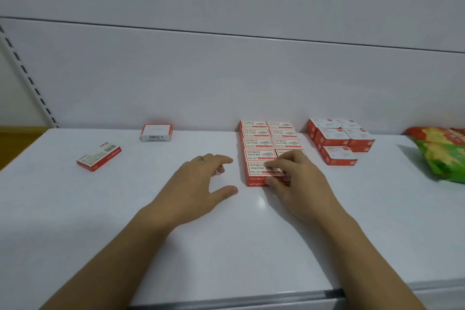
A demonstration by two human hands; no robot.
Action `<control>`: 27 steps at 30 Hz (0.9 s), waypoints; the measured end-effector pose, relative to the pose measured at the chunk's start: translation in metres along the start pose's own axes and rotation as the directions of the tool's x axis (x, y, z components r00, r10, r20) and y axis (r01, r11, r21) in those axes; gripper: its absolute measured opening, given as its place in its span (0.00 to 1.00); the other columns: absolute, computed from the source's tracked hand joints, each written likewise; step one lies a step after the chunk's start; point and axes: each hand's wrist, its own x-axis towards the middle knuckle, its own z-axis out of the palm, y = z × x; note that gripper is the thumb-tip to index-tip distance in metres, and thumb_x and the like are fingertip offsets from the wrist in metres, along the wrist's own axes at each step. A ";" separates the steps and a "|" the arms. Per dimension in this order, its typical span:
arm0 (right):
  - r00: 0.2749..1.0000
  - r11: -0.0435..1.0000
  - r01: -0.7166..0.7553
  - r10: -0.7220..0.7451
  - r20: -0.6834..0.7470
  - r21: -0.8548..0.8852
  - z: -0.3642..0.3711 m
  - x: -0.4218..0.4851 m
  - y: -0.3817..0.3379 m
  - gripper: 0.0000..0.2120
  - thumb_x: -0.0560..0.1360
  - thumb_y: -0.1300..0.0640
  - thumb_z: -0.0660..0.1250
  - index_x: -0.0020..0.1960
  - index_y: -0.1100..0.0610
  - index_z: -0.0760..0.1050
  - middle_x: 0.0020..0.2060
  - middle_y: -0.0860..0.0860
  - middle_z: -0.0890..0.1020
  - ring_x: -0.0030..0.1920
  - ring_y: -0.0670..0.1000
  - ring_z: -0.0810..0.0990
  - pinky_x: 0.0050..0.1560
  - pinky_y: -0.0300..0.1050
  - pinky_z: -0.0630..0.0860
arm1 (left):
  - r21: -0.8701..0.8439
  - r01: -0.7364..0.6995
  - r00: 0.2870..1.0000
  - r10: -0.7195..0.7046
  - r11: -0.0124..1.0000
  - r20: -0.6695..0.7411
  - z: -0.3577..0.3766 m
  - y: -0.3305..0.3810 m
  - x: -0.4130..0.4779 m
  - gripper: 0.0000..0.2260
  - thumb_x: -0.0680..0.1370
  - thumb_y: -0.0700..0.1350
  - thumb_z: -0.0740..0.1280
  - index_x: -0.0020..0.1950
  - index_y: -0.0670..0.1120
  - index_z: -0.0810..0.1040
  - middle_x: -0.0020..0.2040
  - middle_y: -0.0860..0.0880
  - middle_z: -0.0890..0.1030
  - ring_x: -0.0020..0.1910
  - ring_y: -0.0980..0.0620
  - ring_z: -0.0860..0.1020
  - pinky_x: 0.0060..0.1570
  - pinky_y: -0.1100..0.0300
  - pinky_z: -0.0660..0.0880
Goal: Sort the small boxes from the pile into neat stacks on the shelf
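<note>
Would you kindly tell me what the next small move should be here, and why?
Probably the left hand should reach for the loose box by the back wall. It is open and holds nothing, while the right hand pinches the front box of the stacks. A flat box also lies apart, further left.

Shop aisle, stationery stock: you face white metal display shelf (75, 209), retail gondola type. Identical red-and-white staple boxes (264, 143) laid in two tidy rows against plain back panel (226, 78). Just right of staple boxes, second batch of red boxes (337, 138); farther right, green-and-orange snack bag (442, 156). Left of staple boxes, barcoded loose boxes (99, 157); far left, slotted upright (27, 75). Grey rail (251, 297) lines front edge, nearer you than staple boxes.
</note>
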 end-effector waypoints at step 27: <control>0.927 0.932 0.363 -0.363 0.094 0.021 0.067 0.068 -0.163 0.27 0.74 0.45 0.65 0.70 0.50 0.66 0.66 0.49 0.69 0.65 0.52 0.67 0.65 0.45 0.61 | 0.203 0.558 0.761 -0.397 0.805 -0.514 -0.086 -0.098 -0.050 0.19 0.75 0.56 0.67 0.65 0.54 0.72 0.64 0.51 0.74 0.63 0.49 0.69 0.61 0.52 0.66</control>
